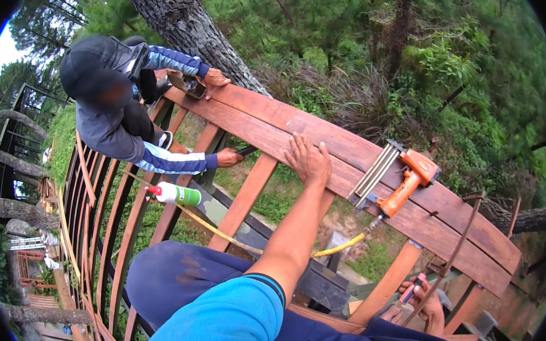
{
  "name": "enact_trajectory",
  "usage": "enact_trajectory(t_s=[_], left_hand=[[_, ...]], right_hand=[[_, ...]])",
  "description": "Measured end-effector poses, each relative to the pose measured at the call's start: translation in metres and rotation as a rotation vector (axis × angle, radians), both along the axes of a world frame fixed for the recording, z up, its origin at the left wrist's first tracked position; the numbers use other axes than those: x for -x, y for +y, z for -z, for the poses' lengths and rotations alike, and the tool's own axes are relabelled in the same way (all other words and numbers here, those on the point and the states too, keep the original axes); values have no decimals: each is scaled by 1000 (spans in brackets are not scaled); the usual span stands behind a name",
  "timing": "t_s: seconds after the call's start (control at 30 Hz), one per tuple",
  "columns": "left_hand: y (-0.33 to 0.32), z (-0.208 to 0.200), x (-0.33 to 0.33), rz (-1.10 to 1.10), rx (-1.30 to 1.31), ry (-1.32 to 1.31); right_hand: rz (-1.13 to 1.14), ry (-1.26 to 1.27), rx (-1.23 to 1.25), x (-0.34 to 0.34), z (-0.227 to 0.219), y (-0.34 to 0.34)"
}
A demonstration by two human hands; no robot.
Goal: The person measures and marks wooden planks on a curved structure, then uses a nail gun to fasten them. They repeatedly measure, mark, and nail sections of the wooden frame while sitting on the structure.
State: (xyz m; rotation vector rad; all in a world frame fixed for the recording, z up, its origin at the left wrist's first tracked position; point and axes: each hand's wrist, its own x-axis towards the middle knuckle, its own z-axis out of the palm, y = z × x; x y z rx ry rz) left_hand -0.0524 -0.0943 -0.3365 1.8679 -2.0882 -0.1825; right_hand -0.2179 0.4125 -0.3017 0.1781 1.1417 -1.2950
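Note:
My left hand [308,159] lies flat on the reddish-brown wooden planks [342,137], fingers spread, with nothing in it. At the lower right, below the planks, my right hand [429,306] is closed around a small pink-and-dark handle [413,288]; its kind is not clear. Close beside that hand, a rusty bar clamp [451,257] crosses the planks' near edge at a slant. Between my hands, an orange nail gun [412,180] rests on the planks, joined to a yellow air hose [339,248].
A co-worker [105,101] crouches at the left, one hand on the planks beside a power tool [187,85], the other on a dark tool. A white-and-green glue bottle [177,194] lies near my knee. Open gaps show between the crossbeams [246,202]. A tree trunk [187,27] stands behind.

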Motion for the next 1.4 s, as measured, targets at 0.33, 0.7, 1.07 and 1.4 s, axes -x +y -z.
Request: enact_trajectory(t_s=[0.33, 0.7, 1.07, 1.4], left_hand=[[1, 0, 2, -2, 11, -17], [0, 0, 1, -6, -12, -19], [0, 5, 1, -5, 15, -22], [-40, -7, -9, -18, -11, 5]], right_hand=[[10, -4, -5, -1, 4, 2], [18, 0, 3, -2, 3, 2], [5, 1, 6, -1, 5, 3], [15, 0, 28, -2, 5, 3]])
